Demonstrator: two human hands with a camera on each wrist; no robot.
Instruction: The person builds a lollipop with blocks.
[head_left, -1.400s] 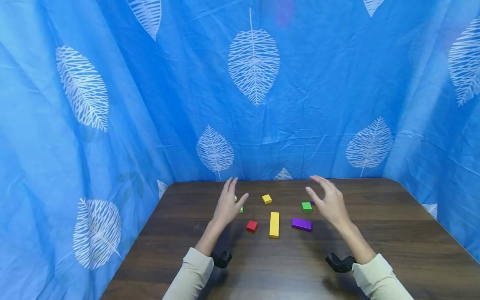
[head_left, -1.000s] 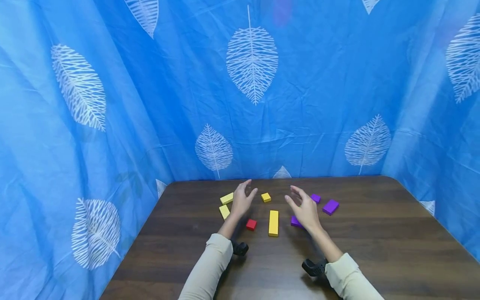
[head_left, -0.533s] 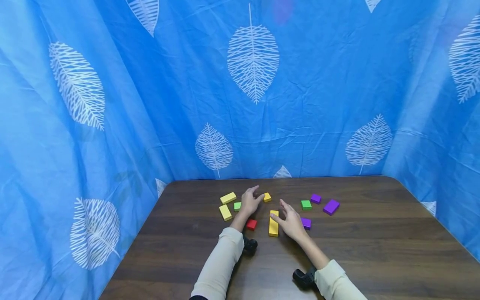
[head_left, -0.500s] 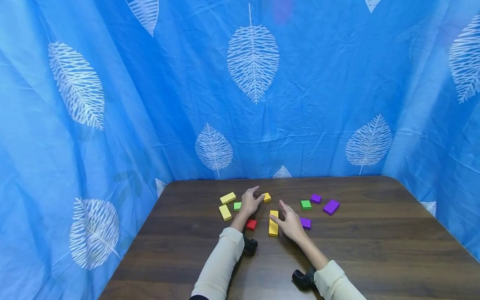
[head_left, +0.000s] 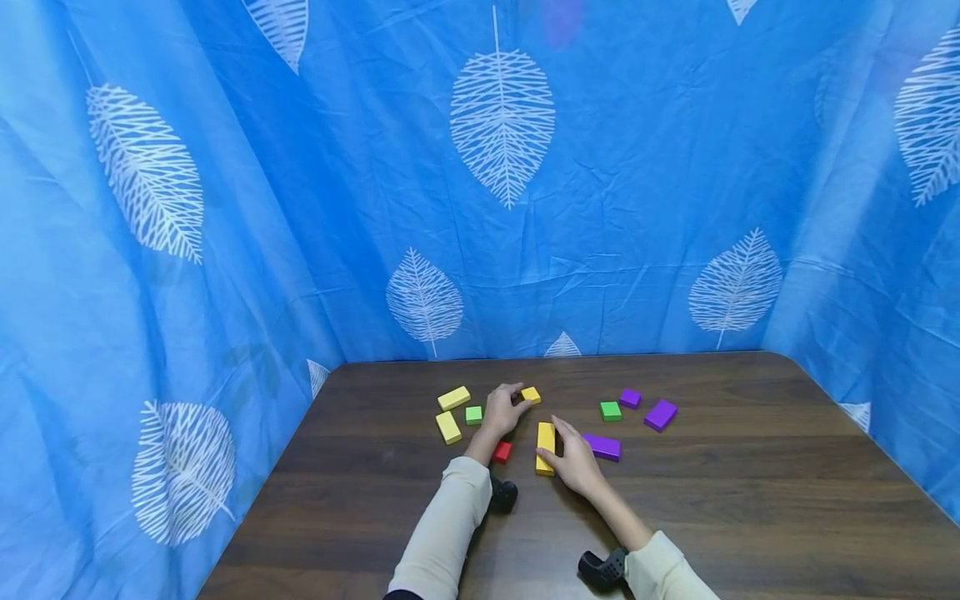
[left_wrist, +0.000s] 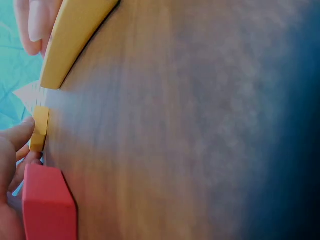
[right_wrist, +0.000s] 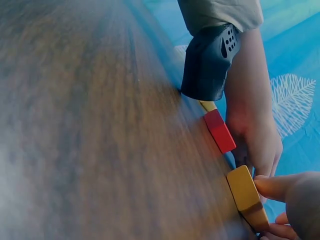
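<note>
At the middle of the table, my left hand (head_left: pixel 501 410) pinches a small yellow block (head_left: pixel 531 395) between thumb and fingers. The left wrist view shows the thumb against one side of that block, with fingertips beyond it. Nearer to me, my right hand (head_left: pixel 576 461) grips a long yellow block (head_left: pixel 545 450) lying on the table, thumb and fingers along its sides. In the right wrist view the thumb presses one face of this long block (right_wrist: pixel 245 192). A red block (head_left: pixel 501 452) lies beside my left wrist, partly covered by it.
Left of my left hand are two pale yellow blocks (head_left: pixel 449 427) and a green block (head_left: pixel 473 415). On the right lie another green block (head_left: pixel 611 411) and several purple blocks (head_left: pixel 661 415). A blue leaf-print curtain (head_left: pixel 600 208) hangs behind the wooden table (head_left: pixel 750 500).
Both hands have come inward from wide apart above the table. The left has reached the small yellow block and the right the long one, and their fingers have closed in on them.
</note>
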